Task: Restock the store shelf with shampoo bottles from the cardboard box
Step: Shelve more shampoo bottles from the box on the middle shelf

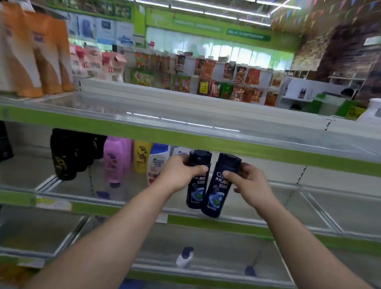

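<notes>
Two dark blue shampoo bottles with black caps are held side by side in front of the middle shelf (269, 215). My left hand (179, 173) grips the left bottle (196, 188), which stands about upright. My right hand (252, 184) grips the right bottle (215, 195), which leans a little to the right at its top. Both bottle bases hang at the shelf's front rail. The cardboard box is out of view.
On the same shelf to the left stand a white bottle (157, 162), a yellow one (141, 156), pink ones (113, 160) and black ones (64, 154). The top shelf (186, 122) carries orange refill pouches (43, 52) at the left. A lower shelf holds a white bottle (184, 257).
</notes>
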The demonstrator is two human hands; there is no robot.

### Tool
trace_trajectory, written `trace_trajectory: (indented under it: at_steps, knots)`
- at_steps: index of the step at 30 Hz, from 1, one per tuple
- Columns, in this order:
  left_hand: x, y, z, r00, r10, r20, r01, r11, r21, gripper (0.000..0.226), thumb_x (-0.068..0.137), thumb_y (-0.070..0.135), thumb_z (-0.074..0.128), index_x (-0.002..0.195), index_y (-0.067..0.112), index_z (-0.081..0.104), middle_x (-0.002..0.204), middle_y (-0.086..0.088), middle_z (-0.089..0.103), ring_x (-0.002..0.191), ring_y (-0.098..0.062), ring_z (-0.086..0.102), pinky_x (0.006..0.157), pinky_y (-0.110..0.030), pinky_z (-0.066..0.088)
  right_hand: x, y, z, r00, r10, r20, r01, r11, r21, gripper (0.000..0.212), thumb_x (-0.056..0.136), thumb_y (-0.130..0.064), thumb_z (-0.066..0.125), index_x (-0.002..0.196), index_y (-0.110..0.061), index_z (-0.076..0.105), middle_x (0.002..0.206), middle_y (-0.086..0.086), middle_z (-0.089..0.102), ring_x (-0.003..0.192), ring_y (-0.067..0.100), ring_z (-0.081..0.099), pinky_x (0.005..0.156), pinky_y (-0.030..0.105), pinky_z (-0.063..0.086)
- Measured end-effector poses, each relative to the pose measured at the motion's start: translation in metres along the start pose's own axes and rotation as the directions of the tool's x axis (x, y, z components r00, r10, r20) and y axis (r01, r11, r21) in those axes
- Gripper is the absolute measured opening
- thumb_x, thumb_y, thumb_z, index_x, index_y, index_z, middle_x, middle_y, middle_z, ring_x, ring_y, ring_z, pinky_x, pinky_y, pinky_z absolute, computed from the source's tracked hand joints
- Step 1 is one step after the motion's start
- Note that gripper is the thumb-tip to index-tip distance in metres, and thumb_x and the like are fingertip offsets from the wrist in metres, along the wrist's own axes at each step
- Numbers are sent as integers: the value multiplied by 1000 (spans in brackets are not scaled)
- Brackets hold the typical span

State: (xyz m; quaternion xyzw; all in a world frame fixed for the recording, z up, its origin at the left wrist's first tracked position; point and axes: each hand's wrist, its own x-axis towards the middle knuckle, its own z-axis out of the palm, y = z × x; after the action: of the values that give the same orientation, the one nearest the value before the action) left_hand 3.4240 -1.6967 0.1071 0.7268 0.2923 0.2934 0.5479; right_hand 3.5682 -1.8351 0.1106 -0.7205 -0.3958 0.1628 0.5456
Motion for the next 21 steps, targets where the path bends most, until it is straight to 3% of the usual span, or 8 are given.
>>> trace_trajectory:
  at_steps: [4,7,10,13,15,17,21]
  knots:
    - [15,-5,1,999,-21,-39,21,1000,-3,33,83,30,78,113,26,65,106,7,68,91,-10,62,87,-34,51,33,4,-4,999,25,-41,-27,998,-59,15,90,-21,72,104,-18,70,100,-4,74,84,12,66,71,28,48]
    - [19,-10,5,996,-44,-75,44,999,4,30,83,29,78,108,29,62,103,7,66,91,-12,61,88,-35,52,61,12,-9,989,126,-82,-135,985,-109,31,87,-36,74,107,-13,74,111,3,73,78,13,62,75,27,42]
    - [21,-13,11,989,-64,-133,67,998,16,31,82,28,78,109,27,63,103,6,67,96,-15,63,94,-41,53,90,18,-16,978,205,-30,-201,903,-379,48,95,-49,58,125,-13,67,134,7,63,113,24,59,88,28,41]
    - [25,-16,18,978,-91,-189,91,996,-7,27,81,27,79,103,28,64,106,3,71,92,-10,65,94,-42,54,106,28,-21,971,218,93,-119,787,-606,45,108,-39,33,149,-24,43,154,6,44,140,29,42,106,30,35]
    - [26,-18,22,972,-90,-216,88,996,-22,27,80,26,80,103,27,66,105,5,73,94,-11,67,94,-42,54,116,29,-21,957,237,165,-77,760,-646,44,109,-36,27,152,-28,37,159,3,36,146,25,33,112,28,26]
    - [26,-19,27,968,-85,-236,77,996,-41,27,81,25,80,104,28,66,102,8,72,94,-9,66,93,-40,54,130,33,-18,925,310,221,-129,800,-585,50,108,-42,29,152,-20,35,161,3,32,148,22,27,114,26,20]
    - [23,-23,36,965,-57,-257,52,998,-26,27,83,26,78,106,26,65,102,8,71,94,-5,65,83,-31,53,161,50,-5,916,344,209,-123,733,-669,58,107,-50,24,152,-16,33,162,5,28,148,24,28,114,28,22]
